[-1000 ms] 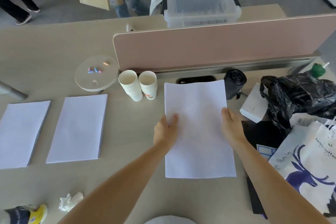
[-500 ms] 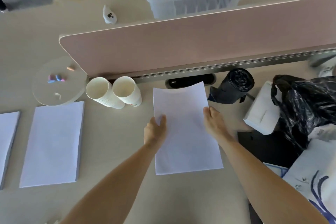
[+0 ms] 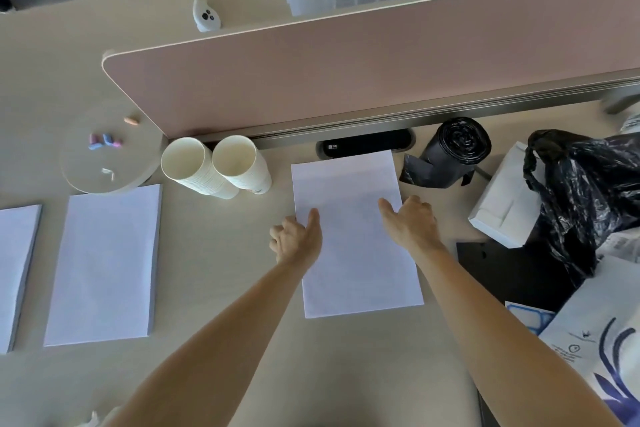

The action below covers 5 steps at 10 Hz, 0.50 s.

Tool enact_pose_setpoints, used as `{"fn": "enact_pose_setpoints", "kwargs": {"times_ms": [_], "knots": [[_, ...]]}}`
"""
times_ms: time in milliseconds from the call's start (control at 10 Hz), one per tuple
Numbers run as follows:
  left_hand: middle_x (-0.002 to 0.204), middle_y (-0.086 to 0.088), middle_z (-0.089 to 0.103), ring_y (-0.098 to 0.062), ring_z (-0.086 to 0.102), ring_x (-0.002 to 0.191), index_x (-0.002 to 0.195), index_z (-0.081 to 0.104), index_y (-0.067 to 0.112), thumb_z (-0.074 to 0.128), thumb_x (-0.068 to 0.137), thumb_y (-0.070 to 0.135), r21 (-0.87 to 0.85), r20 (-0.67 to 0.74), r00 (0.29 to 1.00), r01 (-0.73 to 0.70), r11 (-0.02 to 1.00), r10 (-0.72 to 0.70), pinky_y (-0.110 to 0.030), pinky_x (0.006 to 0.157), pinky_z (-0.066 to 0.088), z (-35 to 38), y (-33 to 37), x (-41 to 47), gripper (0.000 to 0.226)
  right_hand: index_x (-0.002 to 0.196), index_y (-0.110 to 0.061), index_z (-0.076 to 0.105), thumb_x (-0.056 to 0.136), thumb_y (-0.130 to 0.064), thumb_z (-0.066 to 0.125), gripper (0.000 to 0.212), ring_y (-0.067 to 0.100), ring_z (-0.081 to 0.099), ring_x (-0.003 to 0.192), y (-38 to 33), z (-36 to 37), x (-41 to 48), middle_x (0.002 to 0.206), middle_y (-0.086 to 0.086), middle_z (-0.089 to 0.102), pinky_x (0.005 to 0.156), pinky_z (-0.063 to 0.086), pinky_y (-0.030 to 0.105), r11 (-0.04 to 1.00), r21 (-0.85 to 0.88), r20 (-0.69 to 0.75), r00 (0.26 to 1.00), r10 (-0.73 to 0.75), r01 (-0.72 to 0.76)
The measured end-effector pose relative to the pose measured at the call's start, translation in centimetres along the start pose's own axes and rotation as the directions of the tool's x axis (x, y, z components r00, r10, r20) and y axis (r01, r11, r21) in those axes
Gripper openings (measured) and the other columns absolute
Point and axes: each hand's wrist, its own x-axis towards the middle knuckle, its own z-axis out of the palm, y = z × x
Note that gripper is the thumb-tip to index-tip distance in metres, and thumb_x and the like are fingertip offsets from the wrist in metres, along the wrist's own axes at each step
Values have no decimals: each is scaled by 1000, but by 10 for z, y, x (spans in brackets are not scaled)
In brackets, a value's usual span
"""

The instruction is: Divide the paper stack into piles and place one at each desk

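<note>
A white paper pile point(image 3: 356, 253) lies flat on the beige desk point(image 3: 225, 288), its far edge near the pink divider point(image 3: 346, 73). My left hand point(image 3: 296, 239) is at the pile's left edge, thumb on top and fingers curled against the side. My right hand point(image 3: 412, 222) is at the right edge, its thumb stretched over the top sheet and its fingers spread loosely on the desk beside the pile. Two more white piles lie to the left, one point(image 3: 104, 263) whole and one point(image 3: 15, 274) cut off by the frame edge.
Two stacks of paper cups point(image 3: 214, 163) lean just left of the pile. A round stand point(image 3: 104, 156) holds small coloured bits. A black bag roll point(image 3: 453, 152), a white box point(image 3: 502, 198), a black plastic bag point(image 3: 581, 198) and a printed tote point(image 3: 595, 350) crowd the right side.
The pile has settled flat near the divider. My right fingers have loosened and spread off its edge. The camera has moved closer and tilted down.
</note>
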Motion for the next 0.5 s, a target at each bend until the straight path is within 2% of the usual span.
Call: {"fn": "enact_pose_setpoints", "kwargs": {"times_ms": [100,200,300,400,500], "knots": [[138,-14,40,-39,41,126,135,49,13,39,91,58,-94,49,999,15,995,-10,-49,105,38,-1,0,0,64,137,0,39,91,-62,47,78,40,50,118,1,1,-5,136,20,45,97,48,52,999,39,38,999,24,-25],[140,-13,39,-38,42,127,140,48,16,39,89,60,-117,80,997,16,993,-6,-49,104,40,-4,-1,-6,67,139,-1,37,90,-63,46,80,40,48,121,4,0,-8,139,20,42,100,46,53,999,34,63,998,30,-32],[136,-14,46,-39,50,120,132,55,16,40,80,67,-171,114,993,29,985,-10,-50,102,44,-10,-2,-9,75,138,-4,38,89,-65,46,79,38,51,119,8,-4,-9,137,17,42,95,49,50,999,38,98,995,19,-23],[123,-19,58,-38,58,105,111,63,11,41,82,64,-243,138,990,14,970,21,-43,91,48,-16,-2,-6,65,119,-8,45,84,-69,42,71,32,57,101,10,-8,-6,119,13,49,77,49,41,998,57,135,991,13,-20],[115,-18,63,-37,61,100,103,65,11,39,75,66,-242,153,988,33,970,5,-42,89,51,-20,-11,-4,66,111,-11,46,83,-71,40,66,30,57,94,21,-7,-5,111,13,48,69,43,36,996,76,138,990,27,-38]]}}
